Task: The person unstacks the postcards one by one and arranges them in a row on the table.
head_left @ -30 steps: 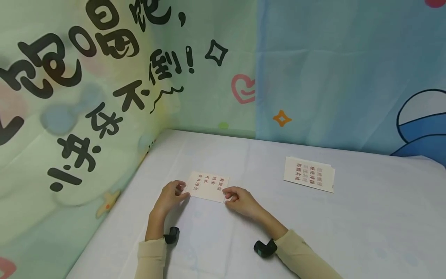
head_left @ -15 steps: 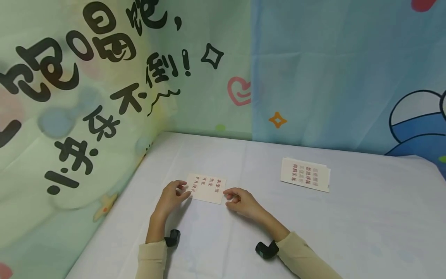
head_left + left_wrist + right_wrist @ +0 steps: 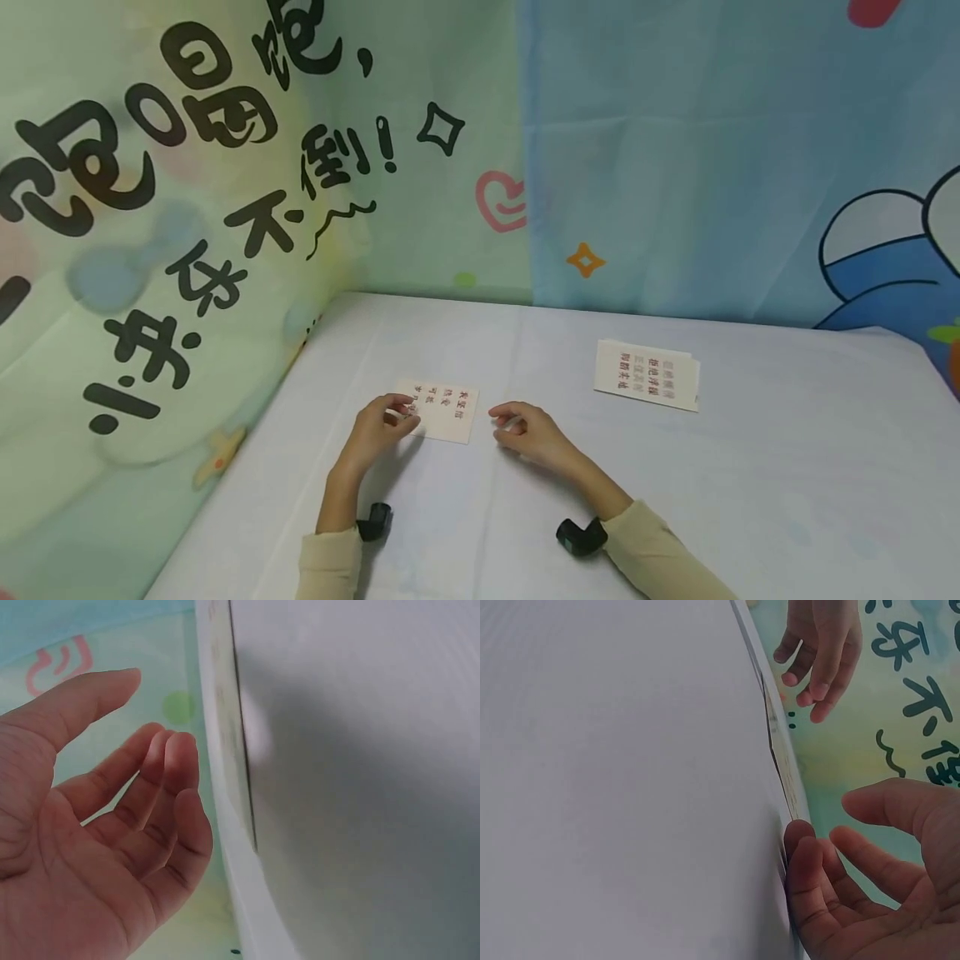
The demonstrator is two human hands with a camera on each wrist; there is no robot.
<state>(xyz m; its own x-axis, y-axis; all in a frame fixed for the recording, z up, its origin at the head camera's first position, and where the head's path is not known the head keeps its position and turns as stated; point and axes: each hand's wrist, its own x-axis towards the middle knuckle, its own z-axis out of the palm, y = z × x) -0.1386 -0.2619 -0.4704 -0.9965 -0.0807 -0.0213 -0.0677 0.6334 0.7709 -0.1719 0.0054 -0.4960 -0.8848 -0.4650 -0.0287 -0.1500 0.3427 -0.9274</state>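
A white card (image 3: 450, 414) with columns of dark red characters lies flat on the white table. Over its left end hovers my left hand (image 3: 375, 435), fingers loosely bent, hiding some characters. The left wrist view shows that hand (image 3: 112, 832) with a gap between thumb and fingers and nothing held. Just off the card's right edge, my right hand (image 3: 536, 437) is relaxed, thumb and fingers apart. In the right wrist view this hand (image 3: 877, 881) holds nothing, its lower fingertips close to the table. The card's thin edge (image 3: 231, 712) shows in the left wrist view.
A small stack of similar printed cards (image 3: 647, 377) lies slightly fanned at the right rear of the white-covered table (image 3: 750, 492). Printed cloth backdrops (image 3: 645, 158) stand behind and at the left. Black wrist cameras (image 3: 582, 537) sit on both wrists.
Both hands touched or nearly touched the card's ends earlier. Now the right hand has drawn off to the right and the left hand overlaps the card more. The head view has shifted slightly.
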